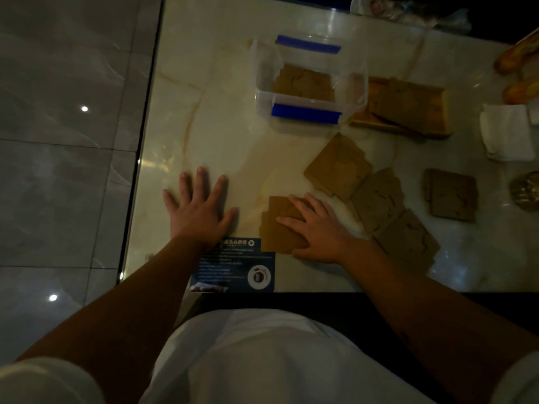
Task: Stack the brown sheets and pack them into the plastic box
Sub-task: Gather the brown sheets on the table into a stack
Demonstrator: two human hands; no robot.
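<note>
Head view shows your right hand (pixel 316 225) flat, fingers spread, on a small pile of brown sheets (pixel 275 228) at the near edge; it grips nothing. Your left hand (pixel 199 205) lies open on the table (pixel 221 126). Square the pile with both hands, then lift it into the box (pixel 309 80), far.

You are in what looks like a home or small eating place, at a glossy marble-look table (pixel 204 118) beside a grey tiled floor (pixel 64 170). Bread loaves (pixel 516 56) lie at the far right edge, with folded napkins (pixel 506 132) near them. A blue printed card (pixel 236 269) lies at the near edge. The light is dim
</note>
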